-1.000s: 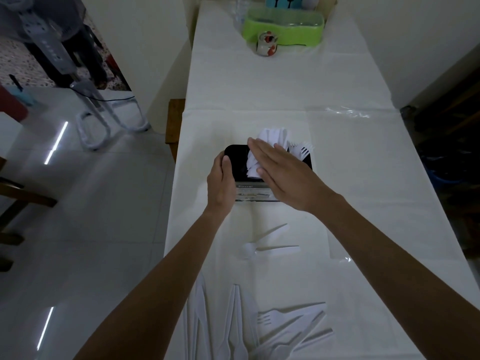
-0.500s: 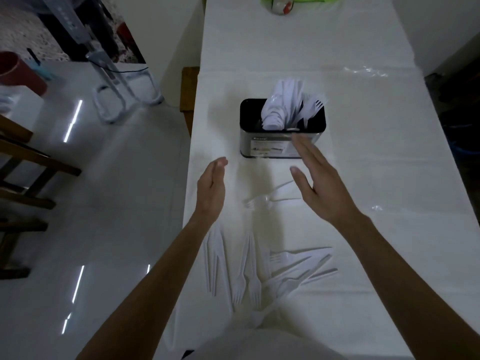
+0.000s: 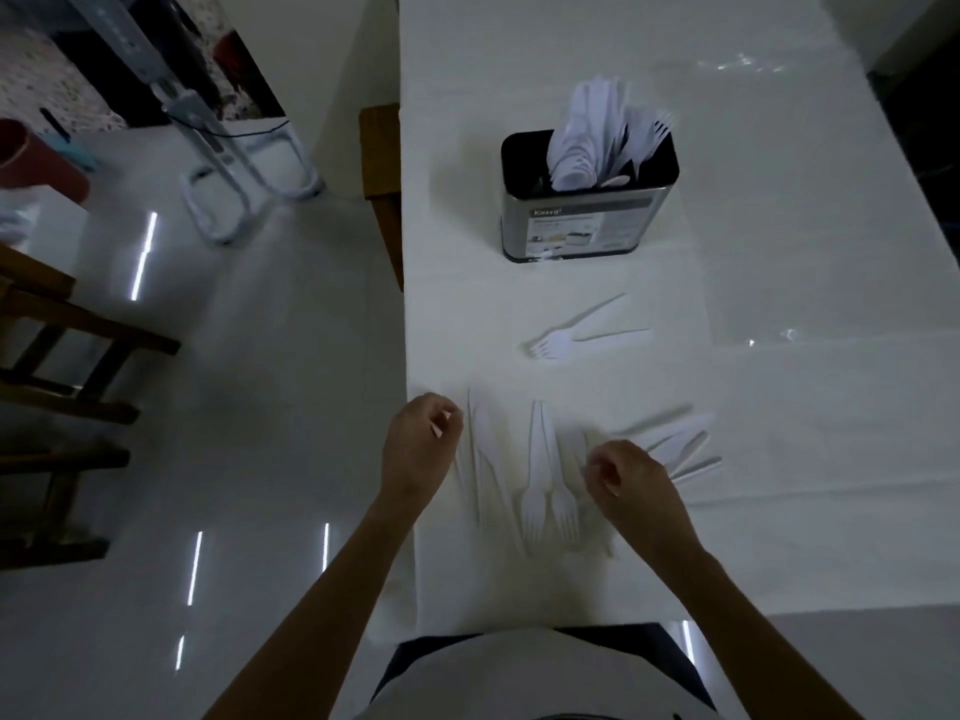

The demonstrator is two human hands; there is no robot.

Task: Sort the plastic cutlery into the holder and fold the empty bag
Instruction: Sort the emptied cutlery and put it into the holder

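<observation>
The metal holder (image 3: 587,220) with a black inside stands mid-table, white plastic cutlery (image 3: 592,132) upright in it. Two loose pieces, one a fork (image 3: 558,346), lie just in front of it. Near the table's front edge lie knives (image 3: 478,449), forks (image 3: 540,491) and a mixed pile (image 3: 680,444). My left hand (image 3: 421,449) hovers with curled fingers beside the knives, nothing visible in it. My right hand (image 3: 628,480) is curled over the pile's left end; whether it grips a piece is hidden. The clear bag (image 3: 769,335) lies flat on the right.
The white table (image 3: 805,485) ends at its left edge right beside my left hand, with shiny floor below. A wooden piece (image 3: 382,163) sits against that edge. Wooden chairs (image 3: 52,356) and a fan stand's base (image 3: 234,174) are on the floor to the left.
Both hands have pulled back from the holder toward the front edge and curled their fingers over the loose cutlery. The view has tilted downward.
</observation>
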